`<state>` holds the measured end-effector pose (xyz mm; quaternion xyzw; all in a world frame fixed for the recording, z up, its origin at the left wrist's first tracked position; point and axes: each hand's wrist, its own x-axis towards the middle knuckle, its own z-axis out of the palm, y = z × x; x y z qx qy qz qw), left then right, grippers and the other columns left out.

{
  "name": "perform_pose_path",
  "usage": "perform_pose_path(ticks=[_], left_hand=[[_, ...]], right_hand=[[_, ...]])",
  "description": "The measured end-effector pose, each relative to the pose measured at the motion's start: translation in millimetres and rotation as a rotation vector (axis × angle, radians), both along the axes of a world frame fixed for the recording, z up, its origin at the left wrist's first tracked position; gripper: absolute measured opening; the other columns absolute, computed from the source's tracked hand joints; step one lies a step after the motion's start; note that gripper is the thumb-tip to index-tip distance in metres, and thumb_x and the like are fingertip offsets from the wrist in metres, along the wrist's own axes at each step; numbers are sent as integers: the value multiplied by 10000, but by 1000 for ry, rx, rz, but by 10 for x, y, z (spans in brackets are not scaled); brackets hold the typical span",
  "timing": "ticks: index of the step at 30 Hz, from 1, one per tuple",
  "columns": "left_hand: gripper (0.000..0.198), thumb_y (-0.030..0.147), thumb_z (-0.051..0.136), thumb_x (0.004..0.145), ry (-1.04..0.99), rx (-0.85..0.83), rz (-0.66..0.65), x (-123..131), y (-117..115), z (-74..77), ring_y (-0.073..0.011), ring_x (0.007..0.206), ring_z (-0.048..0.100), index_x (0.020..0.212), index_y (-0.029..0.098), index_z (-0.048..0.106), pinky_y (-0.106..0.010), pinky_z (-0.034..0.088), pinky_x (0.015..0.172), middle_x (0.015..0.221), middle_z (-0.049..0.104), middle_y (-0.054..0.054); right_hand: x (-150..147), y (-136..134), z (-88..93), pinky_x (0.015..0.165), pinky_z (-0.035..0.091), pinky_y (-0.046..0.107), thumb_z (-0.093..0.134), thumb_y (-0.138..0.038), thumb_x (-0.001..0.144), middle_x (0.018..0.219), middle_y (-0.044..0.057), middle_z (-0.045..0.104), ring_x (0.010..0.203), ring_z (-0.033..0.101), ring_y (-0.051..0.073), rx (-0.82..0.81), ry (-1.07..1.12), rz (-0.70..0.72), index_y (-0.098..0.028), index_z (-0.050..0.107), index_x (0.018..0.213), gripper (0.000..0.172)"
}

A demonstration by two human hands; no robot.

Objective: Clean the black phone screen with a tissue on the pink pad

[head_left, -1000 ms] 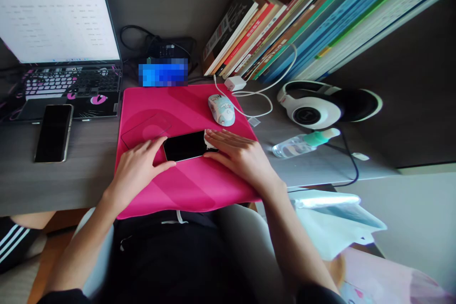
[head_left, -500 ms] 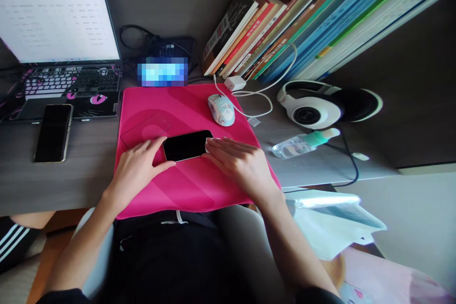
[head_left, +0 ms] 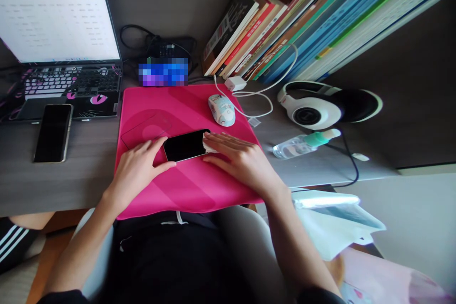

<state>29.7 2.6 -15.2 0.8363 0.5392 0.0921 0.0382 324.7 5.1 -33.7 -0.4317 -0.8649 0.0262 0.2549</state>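
Observation:
A smartphone [head_left: 185, 146] with a dark screen lies flat and slightly slanted on a pink desk mat [head_left: 185, 185]. My left hand [head_left: 138, 164] grips its left end, thumb along the near edge and fingers at the far edge. Under the fingers of my right hand [head_left: 242, 154] is a small white wipe [head_left: 206, 143], pressed on the right end of the screen; most of the wipe is hidden. A thin clear rectangular sheet [head_left: 146, 129] rests on the mat just beyond my left hand.
A mouse [head_left: 221, 110] sits at the mat's far right. Right of the mat are a spray bottle [head_left: 299, 145], headphones [head_left: 309, 109] and a white cable [head_left: 263, 97]. Books [head_left: 245, 33] lean behind. A laptop [head_left: 71, 85] and second phone [head_left: 53, 133] are left.
My right hand has shifted slightly with the wipe, its thumb now further from the fingers, and more of the wipe shows. My left hand and the smartphone stay in place.

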Motion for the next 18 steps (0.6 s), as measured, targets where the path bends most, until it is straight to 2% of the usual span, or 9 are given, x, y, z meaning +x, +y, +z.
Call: perform_pose_path(ticks=[10, 18], left_hand=[[672, 555, 659, 1009, -10, -11, 10, -4, -4, -17, -313, 1260, 717, 1580, 247, 484, -404, 616, 947, 1515, 653, -116], [683, 542, 665, 1006, -1, -12, 7, 3, -7, 10, -317, 1245, 724, 1580, 221, 482, -417, 625, 932, 1507, 659, -119]], right_hand=[[7, 50, -45, 1223, 515, 488, 618, -327, 1063, 1558, 67, 610, 1451, 576, 282, -103, 38, -10, -264, 603, 1524, 466], [10, 45, -50, 1175, 560, 460, 633, -335, 1057, 1478, 69, 677, 1374, 649, 283, -50, 41, -19, -241, 686, 1432, 390]])
